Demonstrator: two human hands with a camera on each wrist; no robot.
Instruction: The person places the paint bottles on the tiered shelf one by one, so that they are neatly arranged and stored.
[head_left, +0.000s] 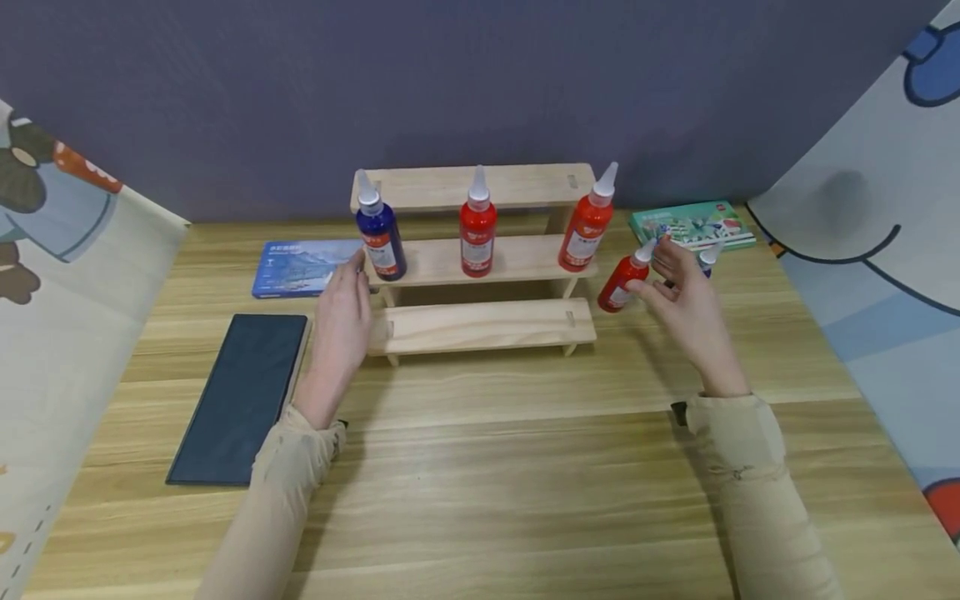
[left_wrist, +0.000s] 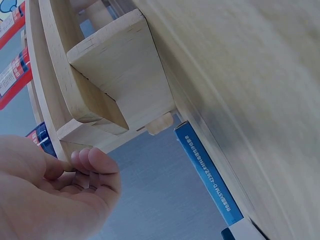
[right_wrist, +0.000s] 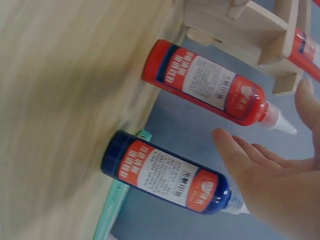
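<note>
My left hand [head_left: 347, 308] is at the left end of a three-tier wooden stand [head_left: 480, 327], its thumb and curled fingers [left_wrist: 95, 160] pinching the middle tier's edge. Just above it, a blue squeeze bottle [head_left: 381, 237] with a white nozzle stands on that tier. A red bottle [head_left: 477, 229] is mid-tier, and another red bottle [head_left: 587, 225] leans at its right end. My right hand [head_left: 686, 304] reaches with fingers extended around the nozzle of a red bottle [right_wrist: 205, 82] on the table, not gripping it. A second blue bottle [right_wrist: 162, 172] stands beside it, mostly hidden behind the hand in the head view.
On the left, a blue box [head_left: 296, 271] lies behind a dark notebook [head_left: 240, 400]. A green box [head_left: 693, 223] lies at the back right, by the wall. The wooden table [head_left: 517, 467] meets a dark grey panel [head_left: 465, 83] behind the stand.
</note>
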